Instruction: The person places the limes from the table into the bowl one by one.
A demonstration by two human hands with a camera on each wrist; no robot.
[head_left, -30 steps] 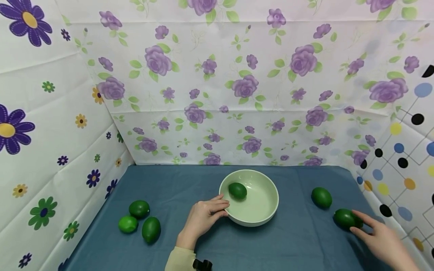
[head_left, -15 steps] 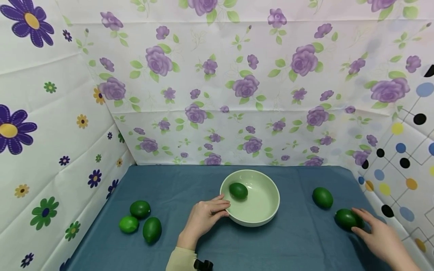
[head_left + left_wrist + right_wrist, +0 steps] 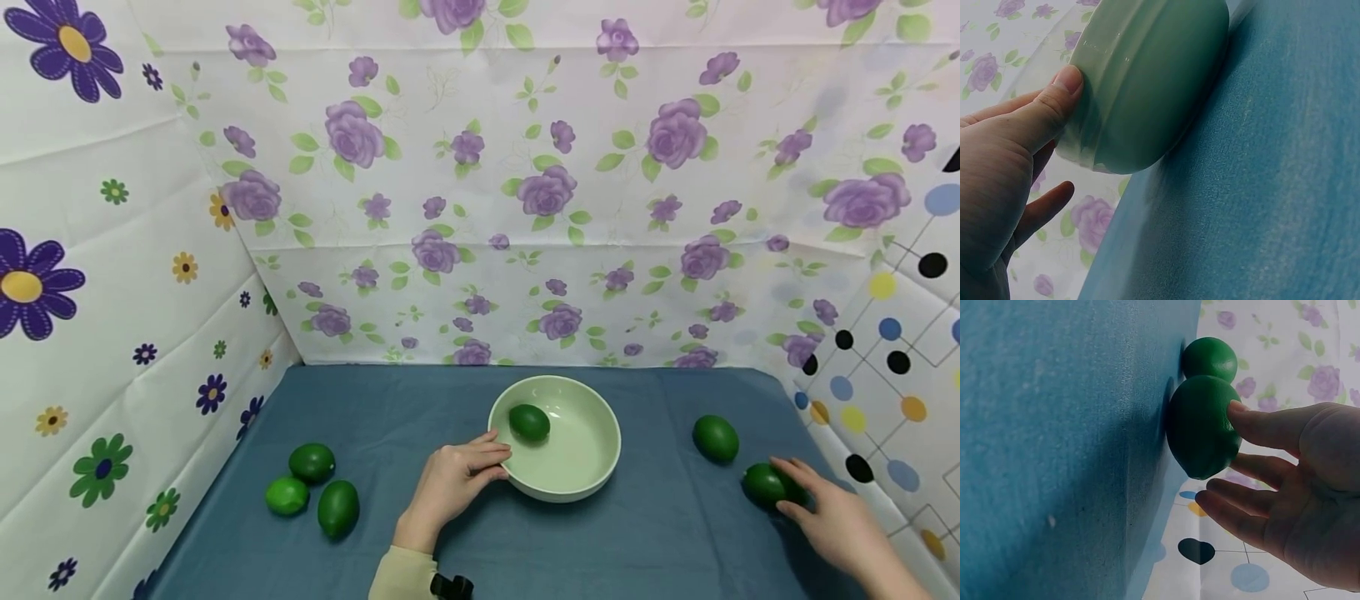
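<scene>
The pale green bowl (image 3: 576,467) stands on the blue cloth with one dark green lime (image 3: 529,423) inside, near its left wall. My left hand (image 3: 448,483) holds the bowl's left rim, thumb on the outside; the left wrist view shows the thumb (image 3: 1054,103) against the outer wall. At the right, my right hand (image 3: 832,517) grips another dark green lime (image 3: 767,487) between thumb and fingers. That lime (image 3: 1202,428) rests on the cloth in the right wrist view, the thumb on its near side. A further lime (image 3: 716,439) lies just beyond it.
At the left of the blue cloth (image 3: 420,400), two dark green limes (image 3: 311,463) (image 3: 338,509) and a brighter green lime (image 3: 287,497) lie close together. Flowered sheets (image 3: 450,283) hang behind and at the left; a dotted sheet (image 3: 900,400) hangs at the right.
My right hand's fingers have come slightly farther over the lime. The left hand stays on the bowl's rim, and the head view has shifted a little.
</scene>
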